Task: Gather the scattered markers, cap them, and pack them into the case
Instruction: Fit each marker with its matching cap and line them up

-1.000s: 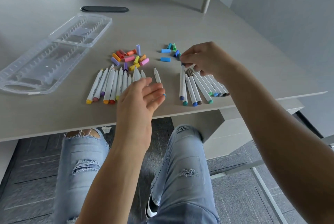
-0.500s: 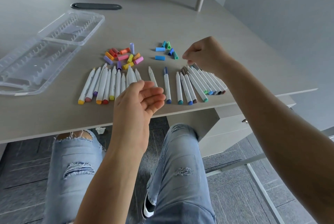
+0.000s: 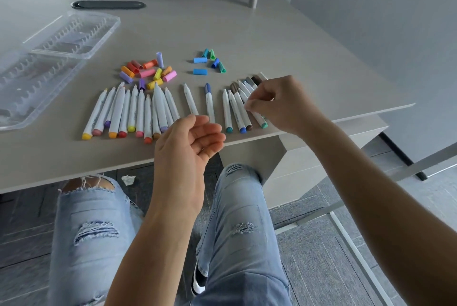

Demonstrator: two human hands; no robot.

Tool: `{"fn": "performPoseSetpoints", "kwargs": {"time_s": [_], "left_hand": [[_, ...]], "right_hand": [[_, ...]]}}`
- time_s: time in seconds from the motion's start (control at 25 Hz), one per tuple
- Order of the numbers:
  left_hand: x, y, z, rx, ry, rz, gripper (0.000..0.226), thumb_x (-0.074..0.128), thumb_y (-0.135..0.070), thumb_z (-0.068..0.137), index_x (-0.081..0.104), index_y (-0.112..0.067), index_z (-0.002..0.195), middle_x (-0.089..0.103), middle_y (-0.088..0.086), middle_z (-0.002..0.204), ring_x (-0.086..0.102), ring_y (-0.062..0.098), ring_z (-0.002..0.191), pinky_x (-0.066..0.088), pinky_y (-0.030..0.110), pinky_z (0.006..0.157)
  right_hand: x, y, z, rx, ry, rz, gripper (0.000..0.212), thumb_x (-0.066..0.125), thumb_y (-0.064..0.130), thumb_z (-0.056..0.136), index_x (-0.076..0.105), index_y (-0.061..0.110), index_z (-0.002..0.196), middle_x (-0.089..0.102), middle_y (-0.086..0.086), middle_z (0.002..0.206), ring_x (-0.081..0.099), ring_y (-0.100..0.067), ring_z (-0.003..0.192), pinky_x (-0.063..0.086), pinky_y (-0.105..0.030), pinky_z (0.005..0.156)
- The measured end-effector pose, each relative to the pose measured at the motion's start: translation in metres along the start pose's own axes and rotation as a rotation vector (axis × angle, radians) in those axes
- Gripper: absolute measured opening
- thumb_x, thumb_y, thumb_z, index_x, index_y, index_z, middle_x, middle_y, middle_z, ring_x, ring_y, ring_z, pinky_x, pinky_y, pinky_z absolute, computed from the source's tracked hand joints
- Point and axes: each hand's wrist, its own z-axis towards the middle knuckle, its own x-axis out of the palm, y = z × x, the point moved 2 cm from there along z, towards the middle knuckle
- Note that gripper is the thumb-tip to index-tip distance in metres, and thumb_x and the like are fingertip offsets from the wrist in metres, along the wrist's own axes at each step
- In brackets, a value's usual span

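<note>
My right grip (image 3: 277,105) pinches a white marker (image 3: 257,114) at three o'clock on the worktop (image 3: 284,41), hiding neighbouring barrels, my left grip (image 3: 190,142) hovers spread, and the case (image 3: 44,68) at ten o'clock runs off-frame.

The person wears light blue jeans (image 3: 242,226), faded and ripped. Below the desk (image 3: 247,33) edge, one knee shows bare through a wide frayed hole (image 3: 87,183); lower down that leg is a patch of torn threads (image 3: 95,231), with a smaller one on the other leg (image 3: 244,227). Both forearms are bare, with no sleeves, watch or rings visible. A black and white shoe (image 3: 197,281) shows between the legs.
</note>
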Motion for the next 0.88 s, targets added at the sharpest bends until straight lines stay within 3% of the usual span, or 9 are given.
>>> {"fn": "performPoseSetpoints", "kwargs": {"time_s": [0.12, 0.28, 0.52, 0.64, 0.72, 0.8, 0.88], "left_hand": [[-0.011, 0.000, -0.009, 0.042, -0.021, -0.004, 0.024, 0.047, -0.019, 0.102, 0.065, -0.005, 0.098, 0.071, 0.012, 0.083, 0.069, 0.022, 0.075, 0.058, 0.032, 0.073], [-0.024, -0.002, -0.018, 0.080, -0.060, 0.026, 0.021, 0.048, -0.019, 0.100, 0.066, -0.008, 0.096, 0.067, 0.007, 0.075, 0.063, 0.019, 0.067, 0.054, 0.030, 0.064], [-0.025, -0.003, -0.019, 0.082, -0.051, 0.055, 0.019, 0.050, -0.015, 0.099, 0.066, -0.007, 0.093, 0.066, 0.008, 0.072, 0.062, 0.019, 0.061, 0.051, 0.030, 0.061], [-0.018, -0.002, -0.015, 0.145, 0.004, 0.196, 0.012, 0.056, -0.008, 0.098, 0.066, -0.004, 0.092, 0.067, 0.010, 0.074, 0.065, 0.023, 0.064, 0.056, 0.039, 0.067], [-0.009, -0.002, -0.009, 0.197, 0.035, 0.336, 0.006, 0.065, -0.010, 0.095, 0.066, -0.006, 0.099, 0.072, 0.011, 0.080, 0.070, 0.028, 0.068, 0.061, 0.044, 0.075], [0.004, -0.001, -0.002, 0.191, 0.061, 0.418, 0.024, 0.074, -0.015, 0.090, 0.064, -0.011, 0.111, 0.074, 0.013, 0.087, 0.074, 0.030, 0.073, 0.062, 0.049, 0.080], [0.017, -0.001, 0.007, 0.134, 0.089, 0.423, 0.045, 0.077, -0.016, 0.088, 0.058, -0.011, 0.128, 0.074, 0.015, 0.093, 0.076, 0.030, 0.072, 0.063, 0.048, 0.079]], "right_hand": [[0.010, 0.015, 0.000, -0.024, -0.026, -0.184, 0.014, 0.078, 0.029, 0.086, 0.071, 0.026, 0.074, 0.068, 0.009, 0.073, 0.063, -0.014, 0.071, 0.046, -0.026, 0.059], [0.016, 0.023, 0.007, 0.054, -0.067, -0.430, 0.015, 0.068, 0.029, 0.078, 0.068, 0.015, 0.080, 0.067, -0.003, 0.076, 0.063, -0.029, 0.076, 0.034, -0.025, 0.053], [0.022, 0.043, 0.010, 0.072, -0.012, -0.549, 0.026, 0.070, 0.037, 0.080, 0.063, 0.012, 0.077, 0.055, -0.002, 0.069, 0.051, -0.021, 0.062, 0.029, -0.027, 0.052], [0.017, 0.041, 0.013, 0.142, 0.007, -0.408, 0.032, 0.072, 0.042, 0.081, 0.070, 0.010, 0.081, 0.059, -0.002, 0.067, 0.055, -0.022, 0.061, 0.034, -0.027, 0.053], [0.010, 0.041, 0.009, 0.184, 0.034, -0.106, 0.034, 0.077, 0.038, 0.079, 0.074, 0.004, 0.078, 0.057, -0.001, 0.058, 0.048, -0.016, 0.049, 0.034, -0.023, 0.051], [0.005, 0.044, -0.003, 0.205, 0.092, 0.169, 0.027, 0.080, 0.031, 0.080, 0.075, 0.006, 0.069, 0.053, 0.008, 0.046, 0.036, -0.008, 0.037, 0.030, -0.017, 0.042], [0.003, 0.048, -0.014, 0.177, 0.127, 0.255, 0.026, 0.081, 0.028, 0.079, 0.074, 0.006, 0.067, 0.052, 0.007, 0.047, 0.032, -0.009, 0.037, 0.028, -0.017, 0.038]]}}
